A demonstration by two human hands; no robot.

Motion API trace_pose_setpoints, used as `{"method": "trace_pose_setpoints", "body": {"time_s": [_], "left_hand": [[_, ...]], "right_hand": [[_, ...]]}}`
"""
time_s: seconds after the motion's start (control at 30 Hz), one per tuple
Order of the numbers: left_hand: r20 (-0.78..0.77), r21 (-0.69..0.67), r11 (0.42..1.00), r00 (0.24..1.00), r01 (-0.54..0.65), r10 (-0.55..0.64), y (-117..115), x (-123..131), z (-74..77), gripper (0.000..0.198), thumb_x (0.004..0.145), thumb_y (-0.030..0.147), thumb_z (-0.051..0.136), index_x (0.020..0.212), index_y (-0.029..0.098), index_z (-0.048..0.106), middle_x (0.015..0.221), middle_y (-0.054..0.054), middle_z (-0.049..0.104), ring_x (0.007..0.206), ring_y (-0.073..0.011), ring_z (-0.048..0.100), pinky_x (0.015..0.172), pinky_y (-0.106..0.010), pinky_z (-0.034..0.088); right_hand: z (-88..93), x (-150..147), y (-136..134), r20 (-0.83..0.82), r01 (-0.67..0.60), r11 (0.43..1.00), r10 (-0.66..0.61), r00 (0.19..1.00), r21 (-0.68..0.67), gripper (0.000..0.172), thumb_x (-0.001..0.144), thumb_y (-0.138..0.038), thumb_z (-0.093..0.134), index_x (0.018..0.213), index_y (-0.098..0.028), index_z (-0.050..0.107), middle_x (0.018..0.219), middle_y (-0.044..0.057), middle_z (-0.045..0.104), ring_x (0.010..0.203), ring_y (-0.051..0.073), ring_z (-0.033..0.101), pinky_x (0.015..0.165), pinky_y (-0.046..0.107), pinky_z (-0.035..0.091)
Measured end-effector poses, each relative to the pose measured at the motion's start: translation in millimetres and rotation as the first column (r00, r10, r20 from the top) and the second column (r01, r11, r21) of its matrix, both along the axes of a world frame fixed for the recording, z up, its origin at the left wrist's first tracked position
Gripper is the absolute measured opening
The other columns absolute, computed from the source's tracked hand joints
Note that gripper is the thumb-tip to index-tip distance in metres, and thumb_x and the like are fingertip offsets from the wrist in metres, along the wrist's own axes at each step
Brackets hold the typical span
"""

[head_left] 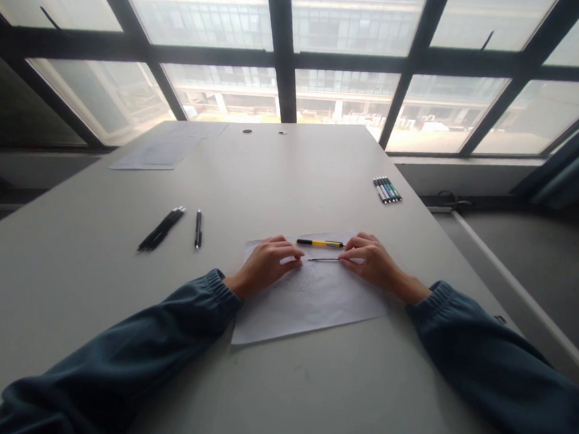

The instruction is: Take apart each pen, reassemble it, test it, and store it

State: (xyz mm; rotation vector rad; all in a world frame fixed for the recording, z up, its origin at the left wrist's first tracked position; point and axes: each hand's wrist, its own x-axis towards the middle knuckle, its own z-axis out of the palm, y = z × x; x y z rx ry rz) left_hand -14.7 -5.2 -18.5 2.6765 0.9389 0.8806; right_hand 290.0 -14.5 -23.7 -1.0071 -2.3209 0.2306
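A white sheet of paper (313,299) lies on the grey table (88,281) in front of me. My left hand (266,263) rests on the sheet's left part with its fingers curled and pressed together; what they hold is hidden. My right hand (373,260) sits on the sheet's right part, pinching the end of a thin dark rod, perhaps a pen refill (323,260), that points left. A yellow and black pen (320,243) lies on the paper just beyond both hands, touching neither.
Two black pens (161,228) and a third (198,228) lie to the left. A bundle of coloured pens (386,189) sits at the far right edge. Paper sheets (167,146) lie at the far left. Windows stand behind the table.
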Motion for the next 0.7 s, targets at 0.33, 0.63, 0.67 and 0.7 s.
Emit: {"method": "trace_pose_setpoints", "body": {"time_s": [0.33, 0.63, 0.67, 0.7], "left_hand": [[0.182, -0.001, 0.992, 0.976, -0.123, 0.121, -5.3, 1.0, 11.2, 0.025, 0.102, 0.028, 0.050, 0.097, 0.020, 0.073, 0.095, -0.005, 0.076, 0.089, -0.0185, 0.066, 0.085, -0.035, 0.051], [-0.035, 0.019, 0.919, 0.918, -0.395, 0.395, 7.8, -11.4, 6.0, 0.022, 0.094, 0.017, 0.053, 0.105, 0.020, 0.071, 0.101, -0.004, 0.074, 0.098, -0.0225, 0.064, 0.091, -0.037, 0.049], [-0.073, 0.012, 0.917, 0.914, -0.399, 0.399, 8.3, -12.1, 4.7, 0.022, 0.093, 0.016, 0.053, 0.104, 0.020, 0.071, 0.103, -0.005, 0.074, 0.099, -0.0229, 0.063, 0.091, -0.037, 0.049], [-0.102, 0.006, 0.916, 0.911, -0.400, 0.399, 8.6, -12.7, 3.7, 0.021, 0.093, 0.017, 0.053, 0.103, 0.021, 0.071, 0.104, -0.005, 0.073, 0.100, -0.0233, 0.063, 0.091, -0.037, 0.049]], "right_hand": [[-0.2, 2.9, 8.3, -0.308, 0.214, 0.977, -0.199, 0.930, 0.013, 0.020, 0.094, -0.026, 0.058, 0.085, -0.021, 0.076, 0.081, 0.006, 0.070, 0.079, 0.021, 0.061, 0.079, 0.038, 0.049], [-17.7, 18.2, 26.8, -0.220, 0.495, 0.860, -0.510, 0.832, -0.121, 0.025, 0.085, -0.014, 0.053, 0.092, -0.014, 0.077, 0.091, 0.010, 0.074, 0.078, 0.021, 0.065, 0.079, 0.035, 0.051], [-17.9, 18.1, 26.8, -0.202, 0.502, 0.856, -0.518, 0.831, -0.126, 0.025, 0.085, -0.013, 0.053, 0.092, -0.013, 0.077, 0.092, 0.011, 0.075, 0.081, 0.022, 0.066, 0.081, 0.034, 0.051], [-17.8, 17.9, 26.7, -0.188, 0.505, 0.854, -0.521, 0.833, -0.126, 0.025, 0.085, -0.013, 0.053, 0.092, -0.013, 0.077, 0.093, 0.011, 0.075, 0.083, 0.022, 0.067, 0.083, 0.034, 0.051]]}}
